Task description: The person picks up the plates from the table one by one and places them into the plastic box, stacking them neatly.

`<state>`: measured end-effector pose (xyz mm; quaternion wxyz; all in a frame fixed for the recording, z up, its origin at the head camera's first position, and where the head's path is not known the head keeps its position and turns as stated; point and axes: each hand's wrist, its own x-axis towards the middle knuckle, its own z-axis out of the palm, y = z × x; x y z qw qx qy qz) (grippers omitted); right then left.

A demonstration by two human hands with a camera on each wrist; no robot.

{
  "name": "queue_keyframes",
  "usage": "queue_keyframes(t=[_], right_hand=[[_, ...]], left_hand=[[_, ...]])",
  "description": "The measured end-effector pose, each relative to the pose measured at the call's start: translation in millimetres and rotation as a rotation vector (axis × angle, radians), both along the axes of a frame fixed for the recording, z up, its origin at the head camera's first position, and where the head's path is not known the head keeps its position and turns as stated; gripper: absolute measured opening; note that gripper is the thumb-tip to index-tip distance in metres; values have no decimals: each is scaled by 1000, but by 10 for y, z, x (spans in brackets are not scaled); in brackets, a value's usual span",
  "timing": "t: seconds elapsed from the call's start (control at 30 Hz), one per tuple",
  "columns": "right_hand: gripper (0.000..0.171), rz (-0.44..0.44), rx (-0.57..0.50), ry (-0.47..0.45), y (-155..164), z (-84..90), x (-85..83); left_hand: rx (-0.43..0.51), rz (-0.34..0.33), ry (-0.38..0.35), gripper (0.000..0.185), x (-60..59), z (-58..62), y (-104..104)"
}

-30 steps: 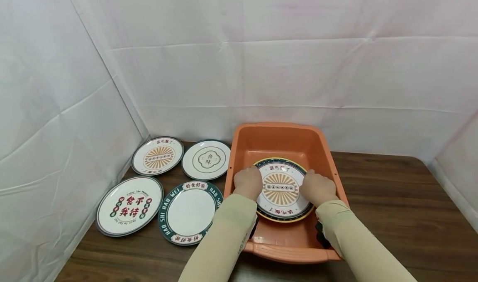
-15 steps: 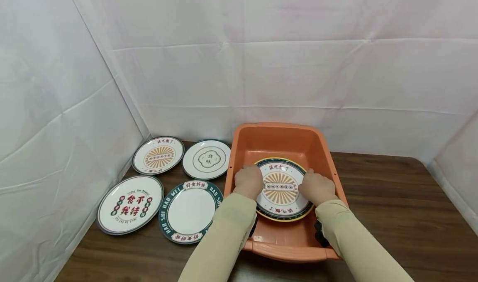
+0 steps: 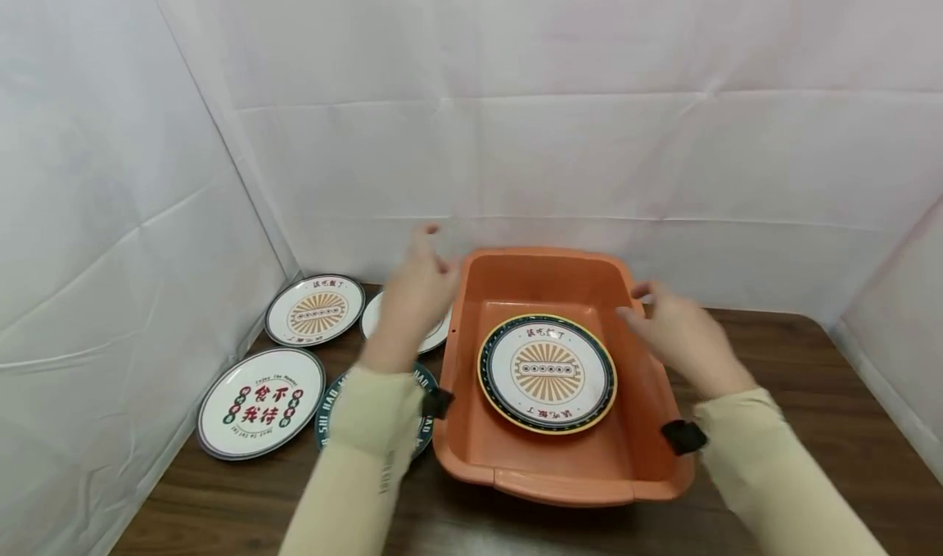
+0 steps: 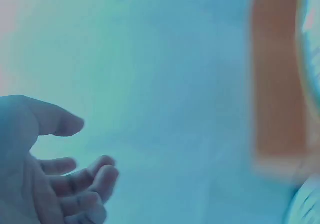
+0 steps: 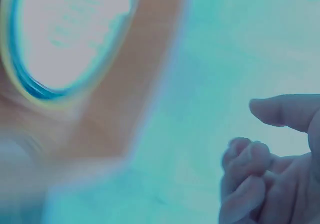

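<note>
In the head view a white plate [image 3: 548,372] with an orange sunburst print lies on a yellow-rimmed dark green plate [image 3: 485,368] inside the orange basin [image 3: 530,470]. My left hand [image 3: 412,306] is raised over the basin's left side, overlapping the table plates there. Its thumb and fingers are loosely bent around nothing, as the left wrist view shows of the hand [image 4: 60,169]. Above the basin's right wall is my right hand [image 3: 685,339], blurred. In the right wrist view that hand [image 5: 270,169] has its thumb apart from its loosely curled fingers, holding nothing.
Left of the basin, on the wooden table [image 3: 781,409], lie a sunburst plate [image 3: 317,310], a plate with red characters [image 3: 261,404], a green-rimmed plate [image 3: 327,413] and a white plate [image 3: 435,335], the last two partly hidden by my left arm. White cloth [image 3: 560,163] hangs behind.
Both hands have let go of the plates in the basin and moved up and apart, the left one leftward, the right one rightward. The stacked plates now lie uncovered, slightly farther left in view.
</note>
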<state>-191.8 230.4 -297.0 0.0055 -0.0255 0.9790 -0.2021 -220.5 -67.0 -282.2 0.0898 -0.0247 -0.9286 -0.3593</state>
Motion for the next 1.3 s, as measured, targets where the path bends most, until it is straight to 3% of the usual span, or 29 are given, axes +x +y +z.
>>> queue_keyframes(t=[0.07, 0.13, 0.2, 0.3, 0.47, 0.6, 0.73, 0.87, 1.03, 1.2, 1.3], right_hand=[[61, 12, -7, 3, 118, 131, 140], [67, 6, -26, -14, 259, 171, 271], [70, -14, -59, -53, 392, 136, 388], [72, -56, -137, -108, 542, -26, 524], [65, -100, -300, -113, 652, -350, 634], [51, -53, -424, -103, 638, -588, 705], [38, 7, -462, -56, 582, -782, 806], [31, 7, -424, 25, 530, -913, 908], [23, -1, -439, 136, 497, -1041, 986], [16, 59, -452, 259, 474, -1186, 980], [17, 70, -434, 277, 473, -1229, 964]], left_hand=[[4, 43, -26, 53, 193, 52, -345], [-11, 79, -79, 53, 401, -21, -690], [-2, 121, -152, 51, 581, -197, -994], [64, 169, -290, 52, 786, -581, -1349], [204, 240, -522, 49, 940, -1195, -1614], [223, 262, -617, 48, 984, -1452, -1631], [266, 295, -626, 48, 1026, -1589, -1625], [374, 333, -570, 52, 1032, -1685, -1636], [488, 323, -508, 56, 989, -1751, -1618], [490, 331, -484, 52, 959, -1780, -1569], [480, 332, -474, 52, 937, -1809, -1537]])
